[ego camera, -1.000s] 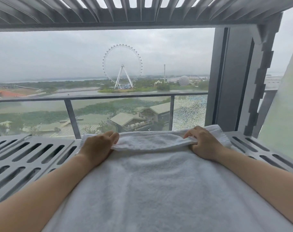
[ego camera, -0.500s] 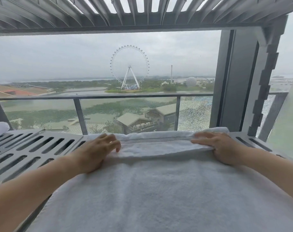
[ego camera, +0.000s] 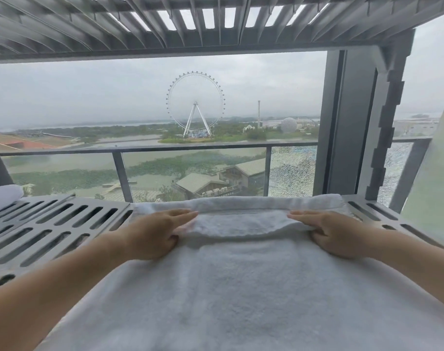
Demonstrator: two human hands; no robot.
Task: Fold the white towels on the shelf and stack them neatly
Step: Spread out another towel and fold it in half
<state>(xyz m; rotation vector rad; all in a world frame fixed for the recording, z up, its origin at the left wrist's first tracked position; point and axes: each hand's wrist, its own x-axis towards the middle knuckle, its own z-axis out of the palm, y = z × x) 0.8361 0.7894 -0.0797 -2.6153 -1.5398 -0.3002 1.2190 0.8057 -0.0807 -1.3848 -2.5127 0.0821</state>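
A large white towel [ego camera: 241,287] lies spread over the grey slotted shelf [ego camera: 51,231] and runs from the railing side down to the bottom of the view. Its far edge is turned back toward me into a narrow flap. My left hand [ego camera: 152,235] holds the flap's left end, fingers stretched flat on top and thumb tucked underneath. My right hand [ego camera: 334,235] holds the right end in the same way. A second white towel [ego camera: 3,198] shows only as a rounded bit at the far left of the shelf.
Another slotted shelf [ego camera: 215,19] hangs close overhead. A thick grey post [ego camera: 347,127] stands at the back right, and a pale panel [ego camera: 433,188] rises along the right edge. Behind the shelf run a glass railing [ego camera: 190,150] and a window.
Both hands have drawn the folded flap a little toward me, and their fingers have gone from curled to stretched flat. The view has shifted left, bringing the second towel into sight.
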